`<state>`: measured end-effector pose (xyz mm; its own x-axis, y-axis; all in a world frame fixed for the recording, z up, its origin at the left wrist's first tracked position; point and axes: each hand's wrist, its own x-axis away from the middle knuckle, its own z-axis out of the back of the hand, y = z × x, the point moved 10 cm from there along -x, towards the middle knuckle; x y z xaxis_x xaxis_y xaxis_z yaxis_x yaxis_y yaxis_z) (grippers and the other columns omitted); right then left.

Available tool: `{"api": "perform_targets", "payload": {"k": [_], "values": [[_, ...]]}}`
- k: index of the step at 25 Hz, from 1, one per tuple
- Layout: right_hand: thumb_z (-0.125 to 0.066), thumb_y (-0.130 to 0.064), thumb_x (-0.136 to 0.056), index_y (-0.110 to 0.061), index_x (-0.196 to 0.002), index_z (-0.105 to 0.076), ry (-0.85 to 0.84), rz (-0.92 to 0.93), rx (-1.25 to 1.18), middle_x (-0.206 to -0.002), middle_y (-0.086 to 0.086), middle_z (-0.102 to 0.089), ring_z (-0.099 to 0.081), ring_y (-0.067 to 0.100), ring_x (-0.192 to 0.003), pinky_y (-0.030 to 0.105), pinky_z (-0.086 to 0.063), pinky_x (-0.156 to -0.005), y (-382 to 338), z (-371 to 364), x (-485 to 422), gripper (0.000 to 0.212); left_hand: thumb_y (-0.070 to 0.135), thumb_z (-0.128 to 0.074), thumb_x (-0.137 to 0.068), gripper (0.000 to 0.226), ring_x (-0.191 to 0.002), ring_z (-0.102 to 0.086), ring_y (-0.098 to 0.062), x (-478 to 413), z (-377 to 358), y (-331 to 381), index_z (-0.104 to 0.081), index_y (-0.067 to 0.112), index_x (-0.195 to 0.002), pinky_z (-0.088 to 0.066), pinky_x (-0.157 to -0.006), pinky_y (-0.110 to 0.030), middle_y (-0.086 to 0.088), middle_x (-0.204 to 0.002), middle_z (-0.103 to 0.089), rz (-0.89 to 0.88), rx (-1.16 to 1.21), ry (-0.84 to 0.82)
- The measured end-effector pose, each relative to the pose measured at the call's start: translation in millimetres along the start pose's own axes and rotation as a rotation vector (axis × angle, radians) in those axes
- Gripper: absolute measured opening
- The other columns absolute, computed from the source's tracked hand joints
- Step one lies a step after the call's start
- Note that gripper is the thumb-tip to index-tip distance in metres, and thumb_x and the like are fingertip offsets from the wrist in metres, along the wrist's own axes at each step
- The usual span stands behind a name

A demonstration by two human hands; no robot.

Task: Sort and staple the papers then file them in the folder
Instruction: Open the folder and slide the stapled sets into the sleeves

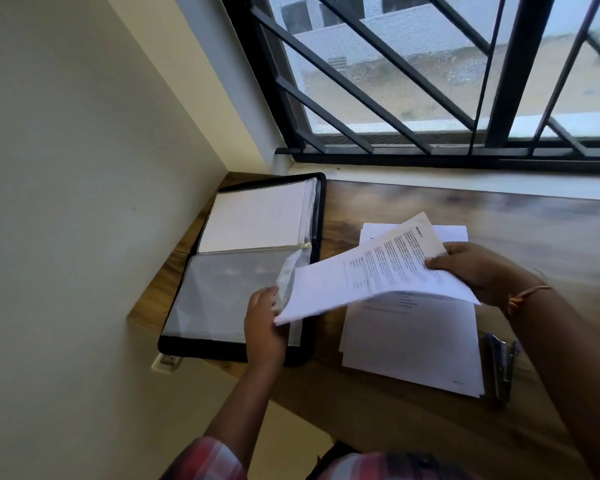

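fingers of the left hand (264, 327) pinch the raised lip of a clear sleeve (222, 296) in the open folder (236, 351). fingers of the right hand (478, 271) curl round the far end of a printed paper set (371, 275), whose other corner sits right at the left fingertips, at the sleeve mouth.

to file it well, i judge, keep the left fingers holding the lip high and wide. lead in with the corner nearest them and slide flat, without buckling.

counted: one folder with two sleeves showing, the one beyond the left fingers holding white sheets; one held set; one loose pile of papers (413, 341) beneath the right fingers on the table (534, 220), sheets uncountable; one stapler (499, 368) beside that pile.
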<state>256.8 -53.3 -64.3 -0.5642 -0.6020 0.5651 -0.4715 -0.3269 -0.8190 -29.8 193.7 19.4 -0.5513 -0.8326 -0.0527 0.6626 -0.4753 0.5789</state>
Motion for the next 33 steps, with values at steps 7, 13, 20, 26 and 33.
{"api": "perform_targets", "payload": {"k": [7, 13, 20, 26, 33], "values": [[-0.054, 0.001, -0.101, -0.006, -0.116, -0.067, 0.169, 0.2, 0.007, -0.113, 0.014, -0.071, -0.071, 0.024, -0.09, 0.037, -0.057, -0.081, -18.4, -3.6, 2.8, 0.021, 0.015, -0.066, -0.095, 0.022, -0.102, -0.06, -0.016, 13.7, 4.0, -8.4, -0.07, 0.005, -0.114, -0.047, -0.08, -0.022, 0.003, -0.115, -0.053, 0.108, 0.02, 0.109], [-0.056, -0.006, -0.101, -0.018, -0.112, -0.071, 0.248, 0.334, 0.188, -0.106, 0.002, -0.074, -0.071, 0.016, -0.091, 0.035, -0.056, -0.085, -30.7, -6.8, 10.0, 0.022, 0.019, -0.059, -0.099, 0.023, -0.103, -0.064, -0.018, 22.0, 11.8, -16.4, -0.071, 0.017, -0.118, -0.053, -0.084, -0.031, 0.003, -0.116, -0.068, 0.205, 0.139, 0.19], [-0.056, -0.01, -0.102, -0.017, -0.118, -0.072, 0.297, 0.349, 0.273, -0.104, 0.0, -0.073, -0.068, 0.011, -0.089, 0.029, -0.052, -0.075, -32.0, -2.4, 12.5, 0.024, 0.021, -0.057, -0.101, 0.025, -0.105, -0.066, -0.015, 27.3, 14.0, -15.3, -0.071, 0.018, -0.122, -0.05, -0.081, -0.024, 0.003, -0.118, -0.071, 0.153, 0.104, 0.201], [-0.058, -0.011, -0.099, -0.021, -0.11, -0.074, 0.382, 0.352, 0.318, -0.1, -0.003, -0.072, -0.065, 0.016, -0.087, 0.023, -0.045, -0.069, -35.7, -1.5, 18.0, 0.022, 0.023, -0.055, -0.102, 0.031, -0.105, -0.067, -0.013, 33.0, 9.9, -9.4, -0.067, 0.021, -0.13, -0.051, -0.08, -0.023, 0.005, -0.121, -0.071, 0.118, 0.061, 0.164], [-0.057, -0.012, -0.096, -0.026, -0.107, -0.074, 0.411, 0.342, 0.309, -0.101, -0.004, -0.074, -0.067, 0.021, -0.095, 0.033, -0.051, -0.081, -30.9, -5.2, 20.7, 0.024, 0.015, -0.06, -0.1, 0.032, -0.107, -0.065, -0.014, 33.6, 9.2, -7.5, -0.062, 0.018, -0.132, -0.05, -0.08, -0.02, 0.002, -0.121, -0.068, 0.044, 0.028, 0.143]]}}
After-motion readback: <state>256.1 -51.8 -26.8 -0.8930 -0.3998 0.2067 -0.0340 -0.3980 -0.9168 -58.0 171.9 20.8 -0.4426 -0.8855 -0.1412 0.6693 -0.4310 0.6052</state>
